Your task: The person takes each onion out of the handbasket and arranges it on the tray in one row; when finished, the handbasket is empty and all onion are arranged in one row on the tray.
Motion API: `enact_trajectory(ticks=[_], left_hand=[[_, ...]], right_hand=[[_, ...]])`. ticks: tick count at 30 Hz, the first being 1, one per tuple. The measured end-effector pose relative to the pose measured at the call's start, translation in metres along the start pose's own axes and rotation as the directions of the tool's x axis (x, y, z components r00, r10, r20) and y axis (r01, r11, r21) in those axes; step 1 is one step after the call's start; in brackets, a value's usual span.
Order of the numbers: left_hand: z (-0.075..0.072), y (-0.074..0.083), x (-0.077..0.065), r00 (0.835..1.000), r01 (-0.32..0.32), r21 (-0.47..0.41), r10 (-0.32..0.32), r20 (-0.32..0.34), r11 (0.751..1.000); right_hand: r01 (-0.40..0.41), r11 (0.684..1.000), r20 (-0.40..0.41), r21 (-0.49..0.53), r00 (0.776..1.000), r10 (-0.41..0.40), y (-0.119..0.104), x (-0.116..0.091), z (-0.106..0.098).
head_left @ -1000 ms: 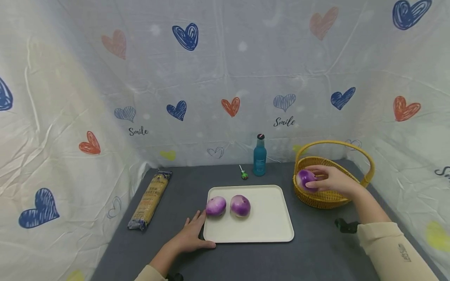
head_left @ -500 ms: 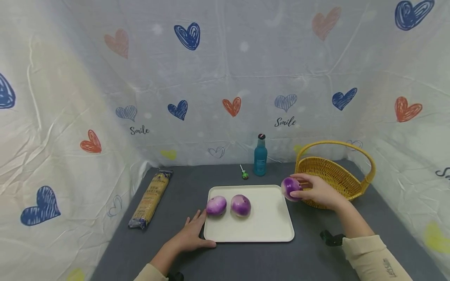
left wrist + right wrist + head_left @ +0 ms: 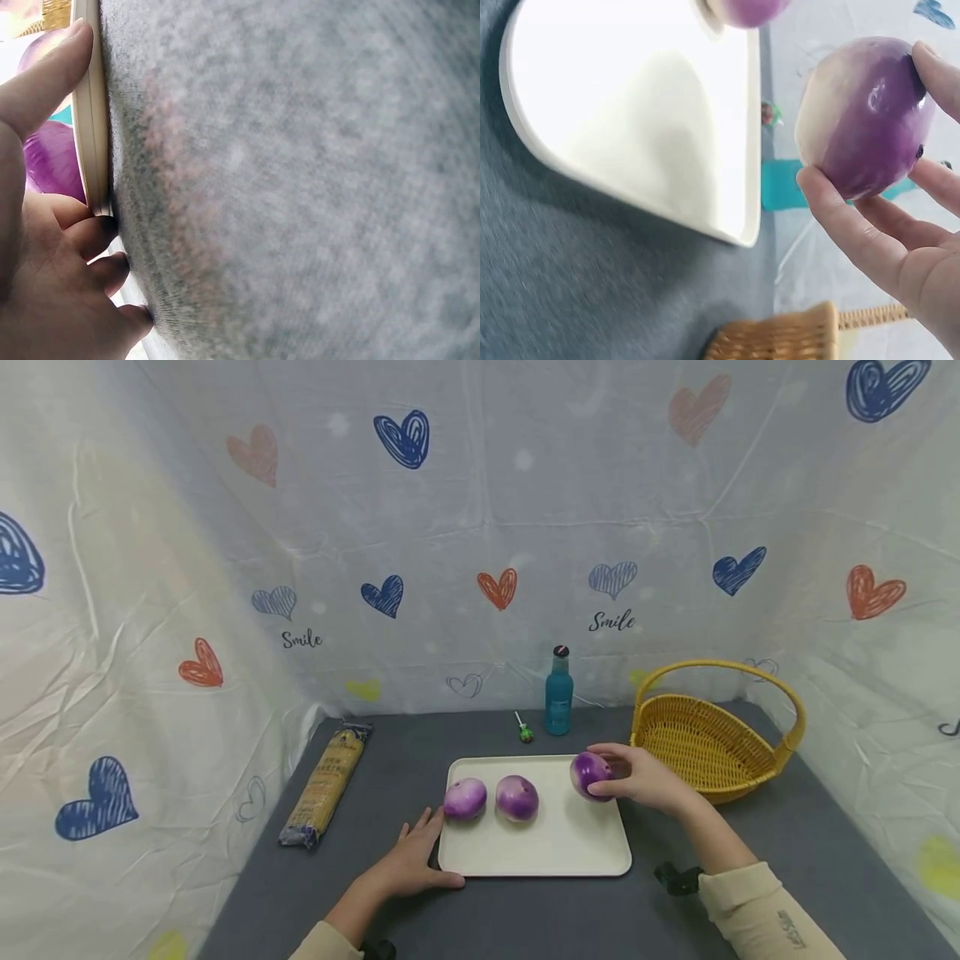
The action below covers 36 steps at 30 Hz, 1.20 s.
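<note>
My right hand (image 3: 645, 782) pinches a purple-and-white turnip (image 3: 866, 116) between thumb and fingertips, over the right part of a white tray (image 3: 570, 852). In the right wrist view the turnip is above the tray, its shadow falling on the tray's floor. Two more turnips sit on the tray: one at the left edge (image 3: 465, 799), the other a bit right of it (image 3: 517, 798). Spread fingers of my left hand (image 3: 408, 862) rest along the tray's left side, with the thumb by the front left corner. The left wrist view shows that thumb (image 3: 56, 75) on the rim.
A yellow wicker basket (image 3: 701, 743) with a tall handle stands right of the tray, behind my right forearm. Behind the tray are a blue bottle (image 3: 558, 697) and a green lollipop (image 3: 526, 734). A long yellow packet (image 3: 326, 785) lies at the left. A printed curtain (image 3: 450, 527) closes off the back.
My right hand has carried the turnip left, out of the basket and across to above the tray's right part. The left hand has kept its place at the tray's left side.
</note>
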<state>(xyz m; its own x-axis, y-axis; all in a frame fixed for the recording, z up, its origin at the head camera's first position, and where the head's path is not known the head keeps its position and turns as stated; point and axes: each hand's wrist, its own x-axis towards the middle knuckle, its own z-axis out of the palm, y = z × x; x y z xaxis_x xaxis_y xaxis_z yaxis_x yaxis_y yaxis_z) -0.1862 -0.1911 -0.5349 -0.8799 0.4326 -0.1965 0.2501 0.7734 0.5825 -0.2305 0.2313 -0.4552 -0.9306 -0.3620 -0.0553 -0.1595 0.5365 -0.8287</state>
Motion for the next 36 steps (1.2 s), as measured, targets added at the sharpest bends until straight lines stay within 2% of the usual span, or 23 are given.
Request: enact_trajectory(ticks=[6, 10, 23, 36], left_hand=[[0.001, 0.000, 0.001, 1.000, 0.001, 0.003, -0.001, 0.001, 1.000], [0.001, -0.001, 0.002, 1.000, 0.000, -0.001, 0.000, 0.002, 1.000], [0.000, -0.002, 0.000, 1.000, -0.006, 0.003, 0.006, -0.011, 1.000], [0.001, -0.001, 0.001, 1.000, -0.002, 0.002, 0.002, -0.004, 1.000]], right_hand=[[0.048, 0.999, 0.029, 0.001, 0.998, -0.048, 0.005, 0.010, 0.015], [0.044, 0.999, 0.035, 0.002, 0.998, -0.044, 0.008, 0.015, 0.023], [-0.001, 1.000, 0.020, 0.010, 1.000, 0.000, 0.015, 0.023, 0.041], [-0.090, 0.993, 0.028, 0.077, 0.996, 0.088, 0.021, 0.026, 0.055]])
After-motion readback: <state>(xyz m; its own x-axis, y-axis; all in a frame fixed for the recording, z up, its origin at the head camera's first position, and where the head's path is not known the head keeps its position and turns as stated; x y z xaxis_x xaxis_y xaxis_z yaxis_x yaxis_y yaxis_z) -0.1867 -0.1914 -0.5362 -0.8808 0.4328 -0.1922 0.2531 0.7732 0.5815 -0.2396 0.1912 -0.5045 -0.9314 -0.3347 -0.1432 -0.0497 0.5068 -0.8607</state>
